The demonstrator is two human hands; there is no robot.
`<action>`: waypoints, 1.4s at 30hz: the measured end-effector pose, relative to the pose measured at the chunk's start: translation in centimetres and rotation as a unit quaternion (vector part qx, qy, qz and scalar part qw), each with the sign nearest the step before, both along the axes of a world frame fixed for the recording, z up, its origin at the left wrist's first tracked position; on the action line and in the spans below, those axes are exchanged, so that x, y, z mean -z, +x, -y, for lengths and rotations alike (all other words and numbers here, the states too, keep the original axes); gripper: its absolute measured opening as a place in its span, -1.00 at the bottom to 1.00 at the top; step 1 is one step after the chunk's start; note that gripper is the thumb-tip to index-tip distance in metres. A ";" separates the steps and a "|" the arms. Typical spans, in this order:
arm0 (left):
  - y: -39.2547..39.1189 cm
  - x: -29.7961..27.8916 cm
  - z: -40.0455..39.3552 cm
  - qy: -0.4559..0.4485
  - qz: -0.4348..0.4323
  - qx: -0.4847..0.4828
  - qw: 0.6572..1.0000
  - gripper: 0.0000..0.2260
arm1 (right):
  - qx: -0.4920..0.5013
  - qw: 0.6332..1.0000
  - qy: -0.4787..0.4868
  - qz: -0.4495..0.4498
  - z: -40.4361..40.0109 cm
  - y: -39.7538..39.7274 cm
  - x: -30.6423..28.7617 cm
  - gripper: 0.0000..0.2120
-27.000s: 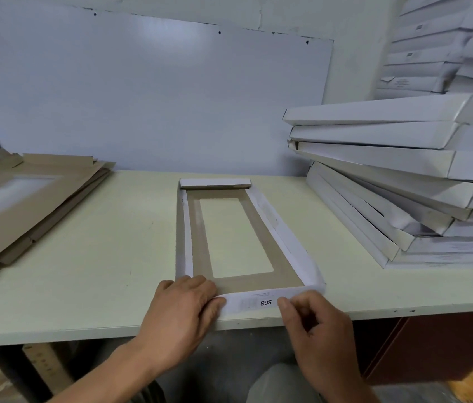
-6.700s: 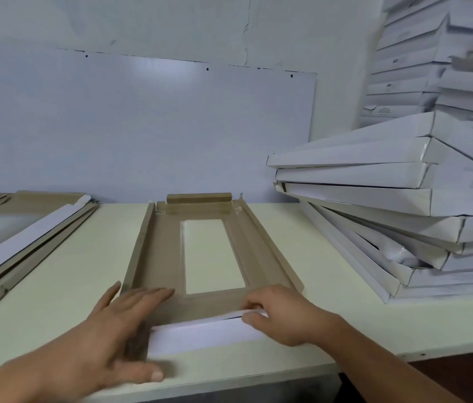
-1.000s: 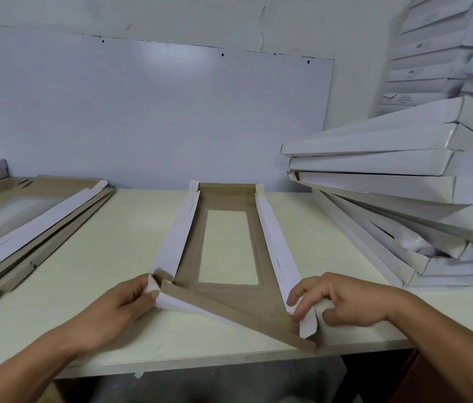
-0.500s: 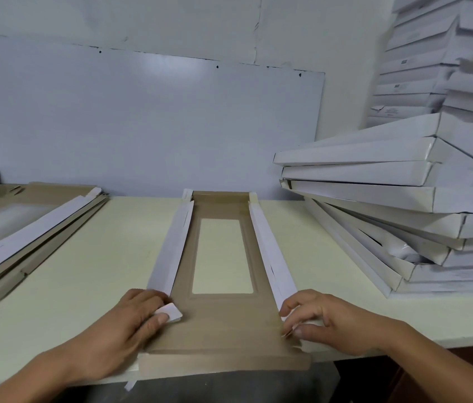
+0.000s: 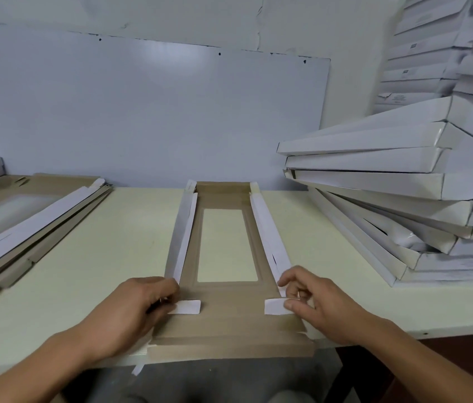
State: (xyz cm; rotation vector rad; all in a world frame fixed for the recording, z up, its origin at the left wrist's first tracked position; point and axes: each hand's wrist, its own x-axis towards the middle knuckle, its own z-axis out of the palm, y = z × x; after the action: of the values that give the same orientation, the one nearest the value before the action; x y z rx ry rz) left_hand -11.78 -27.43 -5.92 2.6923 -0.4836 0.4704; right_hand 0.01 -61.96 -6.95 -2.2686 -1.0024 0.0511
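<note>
A flat brown cardboard box blank (image 5: 229, 321) with a rectangular window cut-out lies lengthwise on the pale table (image 5: 119, 245), its near end over the table's front edge. Both long side walls are folded up and inward, white faces showing. My left hand (image 5: 130, 312) pinches the small white corner tab (image 5: 185, 307) at the near end of the left wall (image 5: 181, 239), folded inward over the brown panel. My right hand (image 5: 316, 306) pinches the matching white tab (image 5: 274, 307) at the near end of the right wall (image 5: 268, 234).
A leaning stack of finished white boxes (image 5: 389, 199) fills the table's right side, with more stacked behind (image 5: 432, 53). Unfolded cardboard blanks (image 5: 26, 222) lie piled at the left. A whiteboard (image 5: 148, 112) stands against the wall behind the table.
Both small white corner tabs have been folded inward onto the near brown panel, where half a second ago my hands were just closing on the wall ends. The blank has stayed in place.
</note>
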 end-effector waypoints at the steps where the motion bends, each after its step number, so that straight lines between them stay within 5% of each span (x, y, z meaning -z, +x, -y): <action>1: -0.2 -0.5 -0.2 0.011 0.000 0.027 1.000 -0.92 | 0.014 1.000 0.021 -0.004 0.0 0.1 0.0 -0.77; 6: -1.5 -1.6 -2.3 0.066 -0.164 0.092 0.980 -0.32 | 0.054 0.997 0.046 -0.017 0.5 0.3 0.3 -0.80; 8: -1.8 -1.2 -2.5 0.108 -0.188 0.089 0.972 -0.23 | 0.052 0.998 0.034 -0.016 0.5 0.4 0.2 -0.81; 11: -2.0 -0.3 -1.3 0.130 -0.126 0.058 0.982 -0.41 | 0.037 0.999 0.004 -0.019 0.5 0.2 -0.5 -0.90; 14: -1.9 -0.4 0.0 0.074 -0.022 0.062 0.995 -0.53 | 0.006 0.999 -0.033 -0.029 0.7 -0.4 -2.0 -0.50; 17: -1.4 -0.8 0.5 0.006 0.011 0.042 0.999 -0.60 | -0.028 0.998 -0.060 -0.022 1.0 -0.3 -2.8 -0.44; 24: -0.1 -0.7 1.7 -0.093 -0.050 -0.087 0.991 -0.60 | 0.012 0.996 -0.090 -0.012 0.6 0.3 -2.5 -0.58; 32: 1.9 -0.9 2.1 -0.121 -0.135 -0.161 0.970 -0.65 | 0.079 0.986 -0.062 -0.136 -1.2 2.2 -2.5 -0.59; 36: 2.1 -1.1 2.4 -0.142 -0.124 -0.158 0.969 -0.92 | 0.099 0.978 -0.059 -0.172 -2.1 2.6 -2.7 -0.70; 39: 2.1 -1.1 2.8 -0.160 -0.129 -0.173 0.963 -0.81 | 0.125 0.982 -0.058 -0.132 -2.6 2.2 -2.5 -0.94; 42: 2.3 -0.7 3.2 -0.096 -0.113 -0.204 0.968 -0.82 | 0.127 0.987 -0.093 -0.038 -2.8 1.3 -1.8 -0.90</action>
State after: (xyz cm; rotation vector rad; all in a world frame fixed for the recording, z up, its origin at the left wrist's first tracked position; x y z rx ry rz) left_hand -9.50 -30.60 -5.26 2.6084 0.1772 0.2922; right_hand 1.29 -59.16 -5.12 -2.5279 -0.6857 0.1268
